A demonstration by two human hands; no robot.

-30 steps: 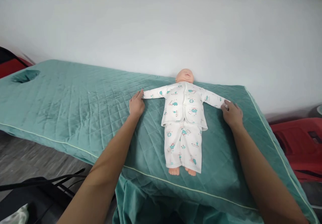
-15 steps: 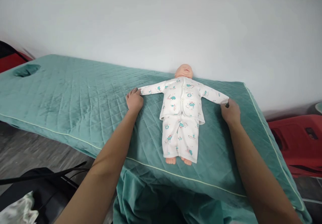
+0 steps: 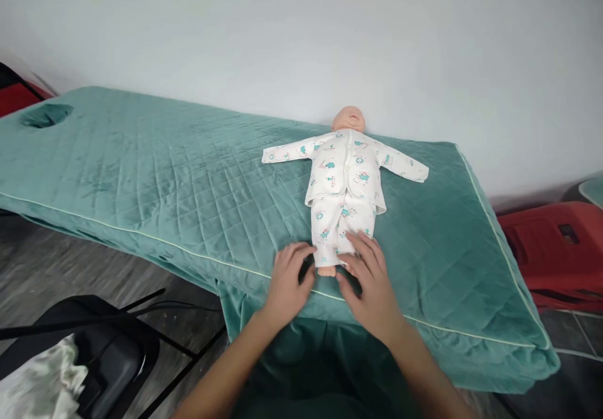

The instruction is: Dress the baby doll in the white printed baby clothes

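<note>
A baby doll (image 3: 349,119) lies on its back, head toward the wall. It wears a white printed jacket (image 3: 346,164) with both sleeves spread outward, and matching trousers (image 3: 325,218). My left hand (image 3: 289,281) is beside the trouser leg on the left, thumb and fingers apart with a gap between them. Over the other trouser leg and foot is my right hand (image 3: 367,281), fingers spread and slightly blurred. It partly hides that foot. Whether the fingertips touch the cloth I cannot tell.
The doll lies on a green quilted massage bed (image 3: 188,174) with a face hole (image 3: 47,115) at its far left. A white wall (image 3: 282,42) runs behind. At the right stands a red chair (image 3: 556,249); at the lower left, a black chair (image 3: 117,350) holds pale cloth (image 3: 42,381).
Both hands have left the sleeve cuffs and come down and inward to the trouser legs. The sleeves stay stretched out. My view has tilted down slightly.
</note>
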